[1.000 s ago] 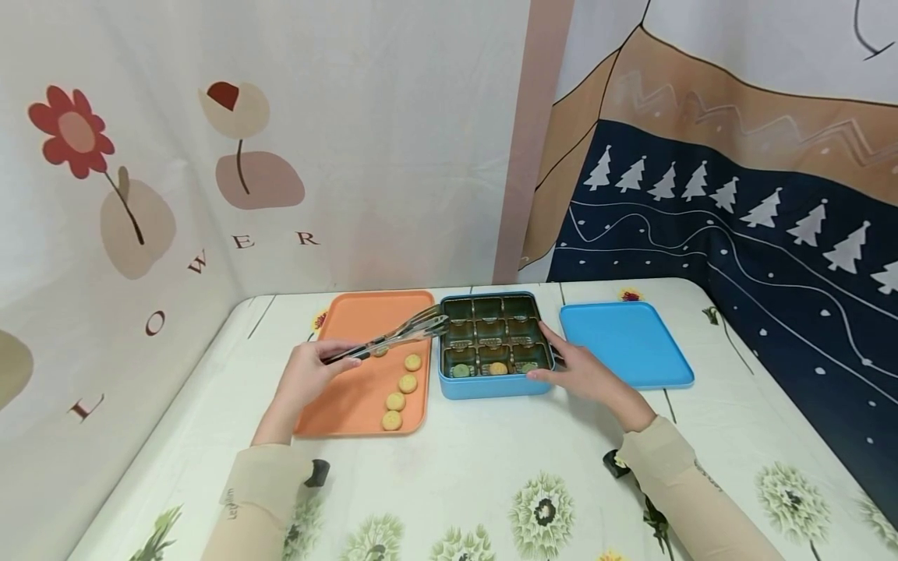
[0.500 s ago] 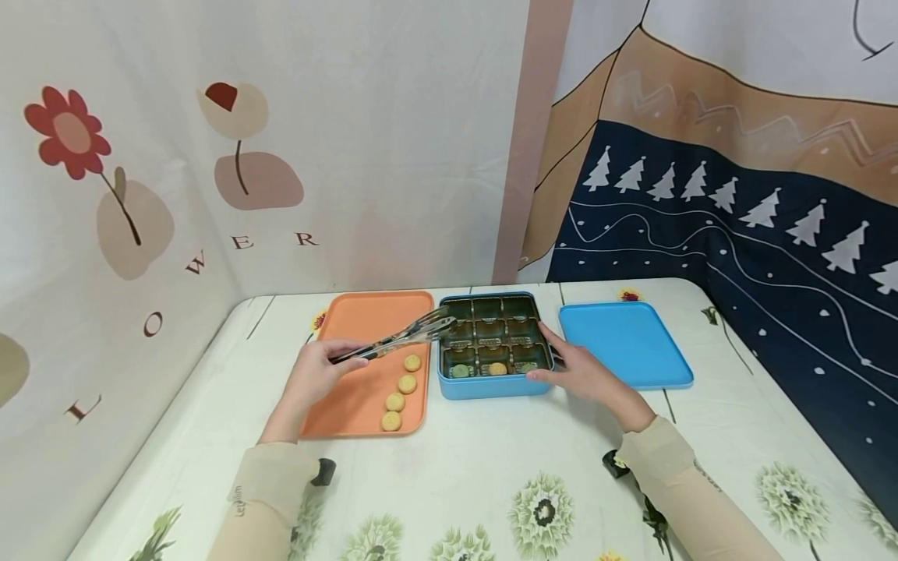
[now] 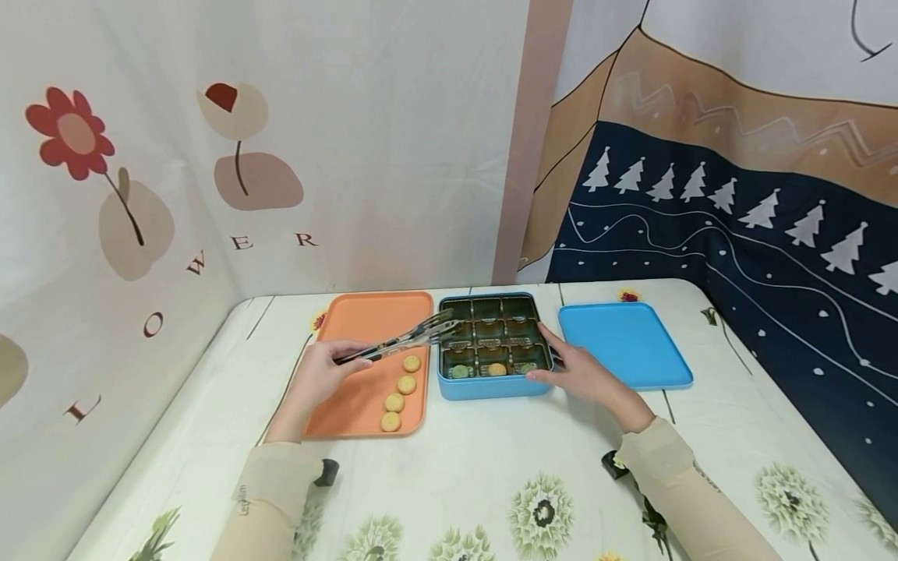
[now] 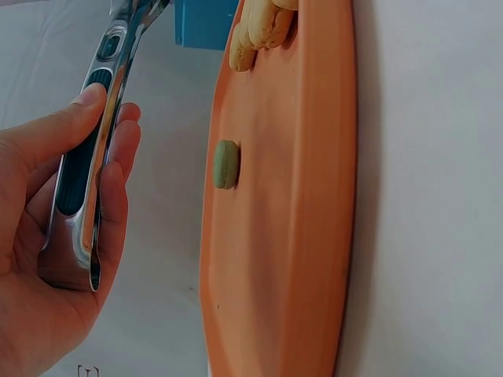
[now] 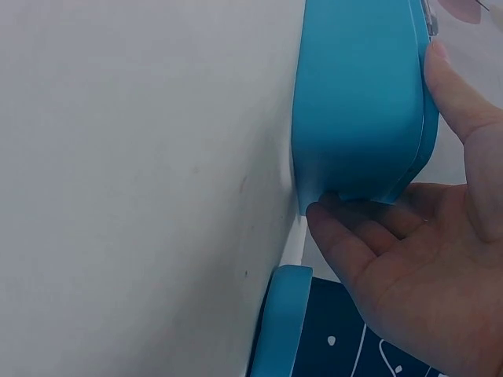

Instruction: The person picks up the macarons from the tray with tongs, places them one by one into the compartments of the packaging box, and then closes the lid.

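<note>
My left hand (image 3: 321, 382) grips metal tongs (image 3: 396, 343) with dark handle inlays. Their tips reach over the left middle compartments of a blue box (image 3: 494, 389); whether anything is between them is too small to tell. Inside the box is a dark divided insert, whose front row holds green macarons and a yellow macaron (image 3: 496, 369). My right hand (image 3: 581, 372) holds the box's right side, thumb on the front rim and fingers along the side. On the orange tray (image 3: 372, 312) lie several yellow macarons (image 3: 406, 385). A green macaron (image 4: 226, 164) shows there in the left wrist view.
A flat blue lid (image 3: 624, 343) lies right of the box, behind my right hand. The tray stands close to the box's left side. Printed curtains (image 3: 393, 156) hang along the table's back and sides. A flower-patterned cloth (image 3: 463, 483) covers the table.
My left hand and the tongs have shifted slightly right, so the tips reach further over the box's left compartments. The right hand and the box stay where they were.
</note>
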